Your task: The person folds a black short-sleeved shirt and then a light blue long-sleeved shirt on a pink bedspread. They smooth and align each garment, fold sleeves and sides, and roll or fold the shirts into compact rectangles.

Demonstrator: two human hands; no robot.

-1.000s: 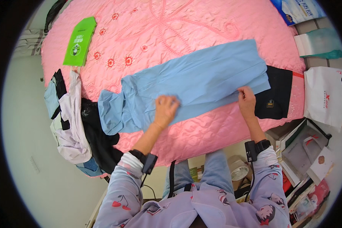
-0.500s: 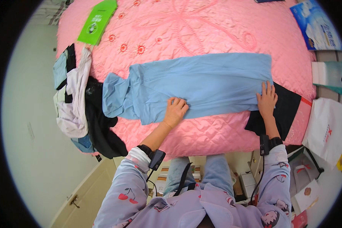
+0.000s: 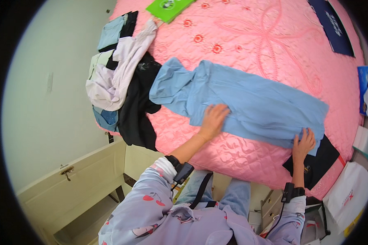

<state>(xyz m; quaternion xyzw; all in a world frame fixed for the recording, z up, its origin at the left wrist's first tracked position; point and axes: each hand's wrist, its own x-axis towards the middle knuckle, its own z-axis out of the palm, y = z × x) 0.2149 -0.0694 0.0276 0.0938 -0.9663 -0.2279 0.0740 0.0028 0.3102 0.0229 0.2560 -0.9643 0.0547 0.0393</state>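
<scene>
A light blue garment [image 3: 259,104], folded into a long strip, lies across the pink quilted bedspread; its left end is bunched and creased. My left hand [image 3: 214,121] rests palm down on the garment's near edge, left of the middle, its slightly bent fingers a little blurred. Near the right end, my right hand [image 3: 304,143] lies on the cloth with fingers spread. Neither hand has cloth gripped in it. Partly under that right end is a folded black item [image 3: 319,161].
Left of the garment are a black garment [image 3: 137,108], a pale lilac striped garment [image 3: 114,85] and folded light blue clothing [image 3: 111,33]. A green packet [image 3: 167,9] and a dark blue flat item [image 3: 333,28] lie farther back. A white bag [image 3: 349,198] stands beside the bed's right edge.
The view has turned, so the bed and garment now appear slanted, lower at the right. Both hands still touch the garment; the left hand looks less tightly curled.
</scene>
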